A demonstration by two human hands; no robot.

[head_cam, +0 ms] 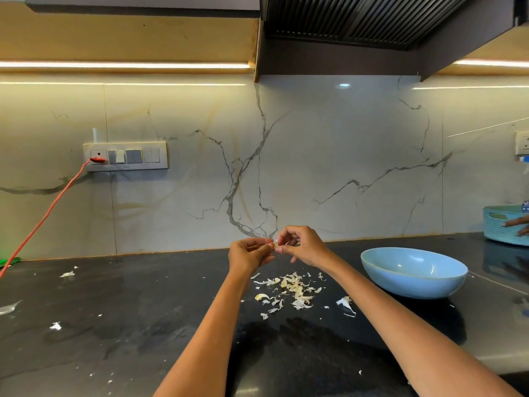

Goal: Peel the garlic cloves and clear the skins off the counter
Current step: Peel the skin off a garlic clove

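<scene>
Pinching a single garlic clove (275, 245) between them, the left hand (248, 255) and the right hand (303, 245) meet in the air above the black counter (120, 316), both with fingers curled and fingertips closed on the clove, which shows only as a small pale bit where the thumbs come together. Directly below the hands, at 6 o'clock from them, a loose heap of garlic skins (292, 290) lies on the counter, pale and papery, with a larger curled scrap (345, 303) lying apart at 3 o'clock from the heap. More stray bits are scattered well off toward 9 o'clock, one small white flake (67, 273) near the back edge of the counter and another (55, 326) nearer the front. A light blue bowl (412, 275) sits on the counter at 3 o'clock from the heap, close to the right forearm; what is inside it cannot be seen from this angle. On the marble wall at 10 o'clock from the hands a switch panel (125, 156) holds a red plug, and its red cord (43, 216) slopes down toward 8 o'clock. At the far 3 o'clock edge stands a pale blue basket (499, 224).
</scene>
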